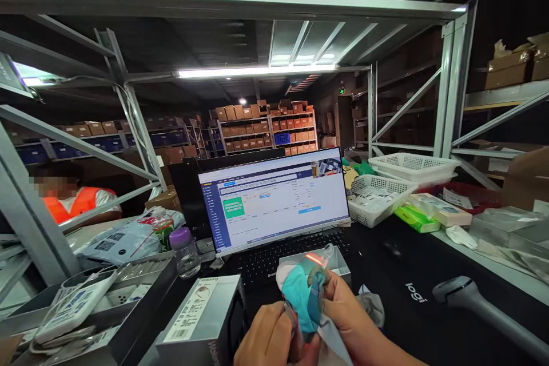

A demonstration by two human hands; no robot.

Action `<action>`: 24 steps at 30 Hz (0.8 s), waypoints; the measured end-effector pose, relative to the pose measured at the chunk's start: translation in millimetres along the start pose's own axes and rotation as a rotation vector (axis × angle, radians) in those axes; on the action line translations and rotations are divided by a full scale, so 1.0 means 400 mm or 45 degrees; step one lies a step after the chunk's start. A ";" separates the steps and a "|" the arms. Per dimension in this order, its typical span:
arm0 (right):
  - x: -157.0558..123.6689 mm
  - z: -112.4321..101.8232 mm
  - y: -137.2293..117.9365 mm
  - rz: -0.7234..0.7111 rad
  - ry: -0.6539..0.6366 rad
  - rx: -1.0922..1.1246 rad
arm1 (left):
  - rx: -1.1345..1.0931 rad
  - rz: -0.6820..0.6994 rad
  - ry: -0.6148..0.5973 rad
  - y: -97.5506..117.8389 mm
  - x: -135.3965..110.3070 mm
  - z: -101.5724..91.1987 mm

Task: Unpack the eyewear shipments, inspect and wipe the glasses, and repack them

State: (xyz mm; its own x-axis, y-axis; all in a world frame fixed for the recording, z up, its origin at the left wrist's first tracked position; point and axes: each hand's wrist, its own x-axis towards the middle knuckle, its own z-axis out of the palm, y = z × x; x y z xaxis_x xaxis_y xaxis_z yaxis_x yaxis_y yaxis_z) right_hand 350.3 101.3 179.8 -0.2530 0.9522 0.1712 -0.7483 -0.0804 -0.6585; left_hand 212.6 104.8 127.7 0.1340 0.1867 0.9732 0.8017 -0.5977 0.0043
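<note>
Both hands are closed on a soft bundle of turquoise, teal and pale grey cloth (298, 289), low in the middle of the view. My left hand (270, 334) pinches its lower left side. On the right side, my right hand (345, 311) grips the upper edge, where an orange strip shows. The cloth is crumpled, so its kind cannot be made out. Just behind it stands an open light grey box (341, 266), partly hidden. Left of my hands is a grey carton (227, 303) with a white label. A small grey pouch (372, 307) lies beside my right wrist.
A monitor (274, 200) and keyboard (274, 257) stand ahead. To the right are a barcode scanner (463, 291) on a black mat and white baskets (373, 217). Leftward are a purple-lidded bottle (184, 257), a filled tray (146, 280) and a person in an orange vest (81, 203) beyond the rack.
</note>
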 end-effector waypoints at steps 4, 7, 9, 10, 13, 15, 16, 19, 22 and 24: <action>-0.003 0.004 -0.037 0.147 0.083 0.180 | -0.075 0.035 -0.031 0.008 0.004 0.001; 0.000 -0.003 -0.047 0.171 0.111 0.200 | -0.152 0.041 -0.052 0.015 0.012 -0.002; 0.003 -0.007 -0.040 0.073 0.127 0.182 | -0.184 0.023 -0.070 0.015 0.014 -0.003; 0.005 -0.007 -0.034 0.007 0.130 0.158 | -0.196 0.014 -0.081 0.014 0.014 -0.003; 0.002 -0.001 -0.019 -0.105 0.106 0.044 | -0.200 -0.020 -0.120 0.008 0.014 -0.005; -0.005 0.005 -0.018 -0.058 0.062 -0.002 | -0.186 -0.032 -0.117 0.004 0.021 -0.010; -0.009 0.006 -0.020 -0.031 0.030 -0.005 | -0.172 -0.046 -0.119 0.003 0.026 -0.013; -0.019 0.002 -0.035 0.003 -0.155 -0.004 | -0.125 -0.122 -0.154 -0.001 0.048 -0.027; -0.019 -0.008 -0.044 0.026 -0.334 -0.070 | -0.090 -0.158 -0.194 -0.007 0.065 -0.039; -0.012 -0.012 -0.042 0.034 -0.369 -0.138 | -0.061 -0.117 -0.182 -0.011 0.073 -0.047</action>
State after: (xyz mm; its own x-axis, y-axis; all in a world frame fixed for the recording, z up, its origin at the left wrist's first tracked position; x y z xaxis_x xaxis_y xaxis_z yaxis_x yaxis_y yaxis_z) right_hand 366.9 99.3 186.5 -0.4475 0.8254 0.3442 -0.6733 -0.0577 -0.7371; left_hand 202.1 98.3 160.2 0.1456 0.3492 0.9256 0.7863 -0.6087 0.1059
